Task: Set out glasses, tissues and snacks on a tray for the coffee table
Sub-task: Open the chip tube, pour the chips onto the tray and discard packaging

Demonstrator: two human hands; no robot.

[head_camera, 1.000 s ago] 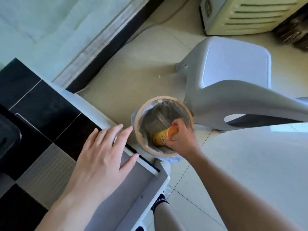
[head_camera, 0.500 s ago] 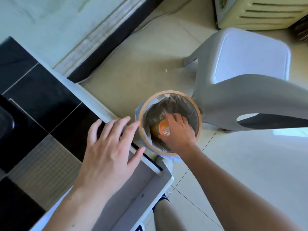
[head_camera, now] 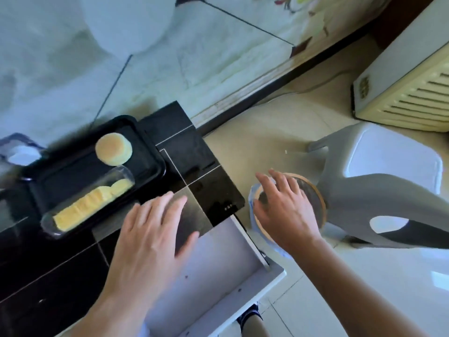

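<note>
Sitting on the black tray (head_camera: 148, 142), one round pale-yellow cake (head_camera: 113, 148).

Black tray (head_camera: 150, 152) on the dark tiled tabletop (head_camera: 213, 190), holding one round pale cake (head_camera: 113, 149) and a clear packet of yellow biscuits (head_camera: 87, 203). Left hand (head_camera: 148, 242) flat, fingers spread, over tabletop edge above an open white drawer (head_camera: 218, 271). Right hand (head_camera: 284, 212) empty, fingers spread, above the lined waste bin (head_camera: 315, 203) on the floor. Grey stool (head_camera: 379, 166) just beside the bin.
</note>
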